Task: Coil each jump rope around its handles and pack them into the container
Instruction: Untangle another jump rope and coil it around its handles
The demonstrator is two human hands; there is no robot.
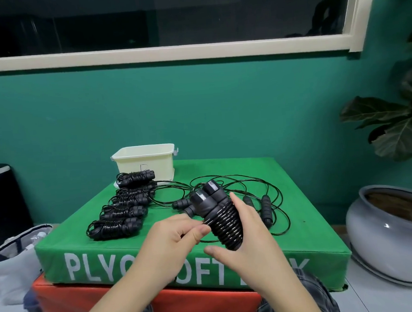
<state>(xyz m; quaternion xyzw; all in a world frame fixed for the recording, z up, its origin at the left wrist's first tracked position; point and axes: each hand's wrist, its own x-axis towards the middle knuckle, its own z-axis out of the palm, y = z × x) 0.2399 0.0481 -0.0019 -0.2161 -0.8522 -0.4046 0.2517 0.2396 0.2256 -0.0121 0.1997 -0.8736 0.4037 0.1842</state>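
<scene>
1. Green plyo box (89, 246) sat stacked on an orange box (93, 307); its top served as the tabletop, white lettering on the front face partly hidden by the arms.
2. Grey-white ceramic planter (376, 239) with a large-leaf plant (398, 127) stood on the floor right of the box, near it but apart.
3. Grey bag (9, 257) lay on the floor at the left, beside the box.
4. Cream container (144, 165) stood at the far left edge of the tabletop, open top, against the teal wall; contents could not be seen.
5. Row of coiled jump ropes (121, 210), five bundles, ran from just in front of the container toward the near left of the tabletop, each cord wound round its black handles.
6. Loose jump ropes (256, 198) lay uncoiled on the right half of the tabletop, thin black cords looping widely, handles lying among them.
7. Right hand (251, 230) held the wrapped jump rope (223, 223) from behind and below, fingers curled round the coil, thumb low at the front; bundle was tilted, handle ends up and away, raised above the tabletop.
8. Left hand (174, 241) was close against the bundle's left side, thumb and fingers pinching the thin cord end next to the coils.
9. Both hands were together on the same bundle, over the near centre of the tabletop.
</scene>
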